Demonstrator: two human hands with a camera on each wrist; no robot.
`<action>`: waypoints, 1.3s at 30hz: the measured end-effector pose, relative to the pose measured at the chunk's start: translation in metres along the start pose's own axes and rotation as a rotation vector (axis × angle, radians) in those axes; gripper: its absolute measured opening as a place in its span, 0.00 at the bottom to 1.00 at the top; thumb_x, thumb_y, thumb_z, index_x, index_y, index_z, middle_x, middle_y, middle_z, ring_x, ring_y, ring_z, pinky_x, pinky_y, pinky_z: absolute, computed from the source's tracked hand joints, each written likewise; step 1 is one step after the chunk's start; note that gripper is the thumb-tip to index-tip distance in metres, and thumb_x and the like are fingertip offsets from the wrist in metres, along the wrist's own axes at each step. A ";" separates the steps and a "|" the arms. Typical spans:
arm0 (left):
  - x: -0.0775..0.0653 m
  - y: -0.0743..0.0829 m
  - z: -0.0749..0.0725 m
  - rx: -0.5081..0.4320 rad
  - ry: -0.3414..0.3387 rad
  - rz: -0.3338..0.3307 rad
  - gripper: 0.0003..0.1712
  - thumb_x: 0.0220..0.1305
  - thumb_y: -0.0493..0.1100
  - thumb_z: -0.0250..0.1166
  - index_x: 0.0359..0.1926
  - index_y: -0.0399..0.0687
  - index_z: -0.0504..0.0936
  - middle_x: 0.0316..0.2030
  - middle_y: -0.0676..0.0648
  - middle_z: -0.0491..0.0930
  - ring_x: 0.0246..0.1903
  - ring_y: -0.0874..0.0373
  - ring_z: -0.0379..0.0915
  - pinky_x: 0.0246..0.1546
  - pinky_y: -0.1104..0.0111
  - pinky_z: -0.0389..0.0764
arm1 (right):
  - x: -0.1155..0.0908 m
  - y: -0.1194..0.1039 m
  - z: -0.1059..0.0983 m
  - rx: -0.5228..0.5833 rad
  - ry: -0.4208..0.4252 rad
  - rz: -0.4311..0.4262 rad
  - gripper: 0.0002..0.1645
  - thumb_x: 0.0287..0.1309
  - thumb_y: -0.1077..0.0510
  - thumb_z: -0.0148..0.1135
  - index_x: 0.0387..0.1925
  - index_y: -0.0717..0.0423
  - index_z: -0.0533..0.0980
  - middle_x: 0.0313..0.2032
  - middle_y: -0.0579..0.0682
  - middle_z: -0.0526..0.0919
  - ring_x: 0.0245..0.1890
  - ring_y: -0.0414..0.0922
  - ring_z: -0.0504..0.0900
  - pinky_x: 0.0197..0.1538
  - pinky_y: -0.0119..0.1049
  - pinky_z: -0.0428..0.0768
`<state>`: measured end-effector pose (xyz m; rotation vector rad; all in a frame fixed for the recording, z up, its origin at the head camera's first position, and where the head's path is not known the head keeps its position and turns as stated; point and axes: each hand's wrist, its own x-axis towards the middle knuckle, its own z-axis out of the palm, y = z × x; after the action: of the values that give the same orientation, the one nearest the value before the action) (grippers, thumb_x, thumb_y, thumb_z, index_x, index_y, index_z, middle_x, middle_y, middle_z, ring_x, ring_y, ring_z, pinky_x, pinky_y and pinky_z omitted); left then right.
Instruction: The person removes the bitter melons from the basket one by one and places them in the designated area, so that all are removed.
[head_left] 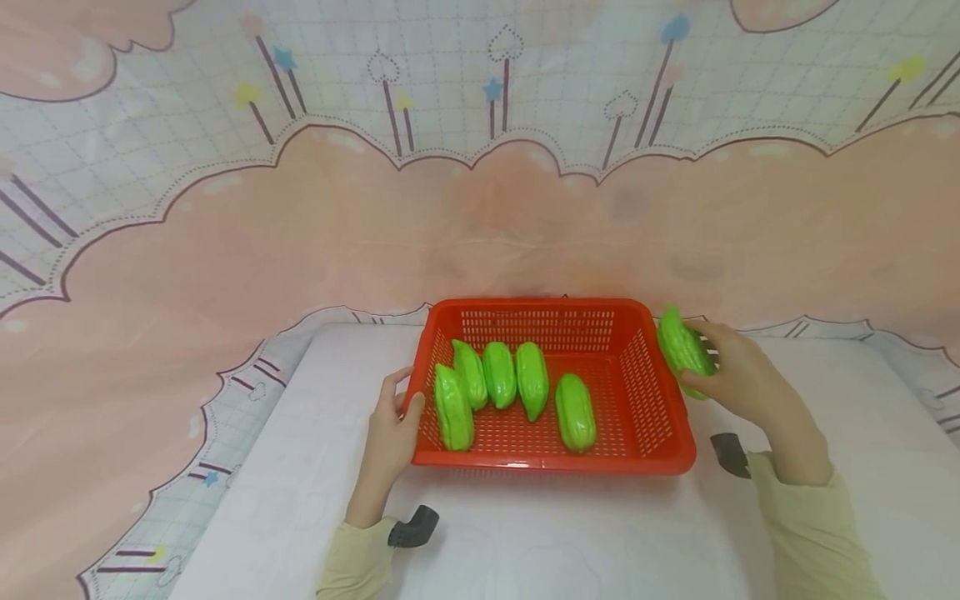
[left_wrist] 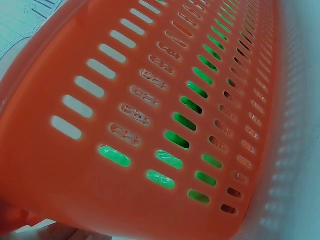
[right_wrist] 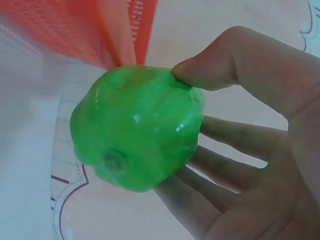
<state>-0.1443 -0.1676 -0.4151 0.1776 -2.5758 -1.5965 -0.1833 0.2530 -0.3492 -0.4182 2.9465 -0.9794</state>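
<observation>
A red plastic basket (head_left: 525, 460) with slotted walls stands on the white table, and several glossy green bitter melons (head_left: 532, 379) lie inside it, mostly toward the left. My left hand (head_left: 393, 433) grips the basket's left rim. The left wrist view is filled by the basket wall (left_wrist: 150, 90), with green showing through its slots. Past the basket's right rim, my right hand (head_left: 738, 371) holds another bitter melon (head_left: 682, 346) tilted, between thumb and fingers. In the right wrist view this bitter melon (right_wrist: 135, 130) shows end-on with a round stem stub.
A white-covered table (head_left: 300, 467) extends around the basket. Behind it hangs a patterned pink and white cloth (head_left: 480, 225). A dark strap piece (head_left: 414, 527) sits at the left wrist, and another dark piece (head_left: 730, 454) at the right wrist.
</observation>
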 end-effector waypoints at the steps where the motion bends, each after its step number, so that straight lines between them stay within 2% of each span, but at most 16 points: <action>1: 0.000 0.000 0.000 0.000 0.000 0.000 0.26 0.75 0.41 0.52 0.71 0.49 0.62 0.55 0.32 0.79 0.45 0.42 0.82 0.40 0.54 0.85 | 0.000 0.001 0.000 0.001 0.004 0.002 0.42 0.55 0.65 0.68 0.68 0.73 0.60 0.56 0.71 0.74 0.54 0.71 0.75 0.48 0.59 0.81; 11: 0.001 -0.002 0.002 -0.022 0.003 0.001 0.26 0.75 0.40 0.52 0.70 0.49 0.63 0.53 0.33 0.81 0.43 0.44 0.82 0.40 0.55 0.85 | -0.003 0.014 0.004 -0.004 0.032 0.040 0.44 0.55 0.64 0.68 0.69 0.73 0.59 0.56 0.72 0.73 0.54 0.72 0.75 0.47 0.59 0.82; 18: 0.001 -0.002 0.001 -0.025 0.002 0.013 0.26 0.75 0.40 0.52 0.71 0.48 0.62 0.53 0.33 0.81 0.43 0.44 0.82 0.39 0.55 0.85 | -0.003 0.025 0.008 -0.011 0.021 0.079 0.45 0.56 0.62 0.66 0.69 0.76 0.56 0.59 0.76 0.69 0.55 0.74 0.73 0.48 0.60 0.81; 27: 0.003 -0.005 0.001 -0.017 0.009 -0.023 0.26 0.75 0.42 0.53 0.71 0.53 0.62 0.54 0.34 0.81 0.44 0.45 0.82 0.40 0.55 0.85 | -0.002 0.037 0.017 0.009 0.034 0.102 0.44 0.56 0.62 0.66 0.69 0.76 0.57 0.58 0.77 0.70 0.55 0.73 0.73 0.48 0.61 0.80; 33: 0.002 -0.005 0.001 -0.027 0.004 -0.004 0.26 0.75 0.41 0.52 0.71 0.50 0.63 0.53 0.33 0.80 0.43 0.44 0.82 0.39 0.55 0.85 | -0.001 0.048 0.023 0.007 0.017 0.140 0.45 0.57 0.61 0.66 0.69 0.76 0.55 0.59 0.78 0.68 0.56 0.74 0.71 0.50 0.62 0.79; 39: 0.003 -0.004 0.001 -0.021 0.009 -0.004 0.26 0.75 0.41 0.52 0.71 0.51 0.63 0.53 0.34 0.81 0.43 0.45 0.82 0.39 0.56 0.85 | 0.002 0.056 0.028 0.004 0.021 0.142 0.44 0.57 0.61 0.65 0.68 0.78 0.56 0.59 0.80 0.67 0.56 0.75 0.71 0.51 0.64 0.78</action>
<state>-0.1468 -0.1692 -0.4192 0.1884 -2.5526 -1.6196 -0.1967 0.2794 -0.4049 -0.1969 2.9431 -0.9781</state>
